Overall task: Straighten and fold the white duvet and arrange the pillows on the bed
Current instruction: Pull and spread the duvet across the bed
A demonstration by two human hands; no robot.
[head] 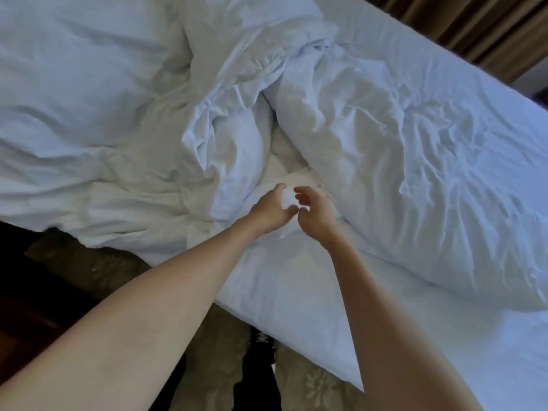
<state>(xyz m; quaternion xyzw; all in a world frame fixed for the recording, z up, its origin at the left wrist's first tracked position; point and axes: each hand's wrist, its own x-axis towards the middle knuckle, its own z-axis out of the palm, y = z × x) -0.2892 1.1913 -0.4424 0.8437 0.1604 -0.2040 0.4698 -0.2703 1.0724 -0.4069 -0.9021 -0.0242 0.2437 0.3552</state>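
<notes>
Head view shows us the white duvet (89, 114) lying bunched and wrinkled on the bed (489, 366). Our left hand (271, 210) reaches into its folds, fingers loosely spread, touching the cloth. Just beside it, our right hand (315, 213) hovers with fingers half curled, holding nothing. A pillow (430, 179) lies to the right.
</notes>
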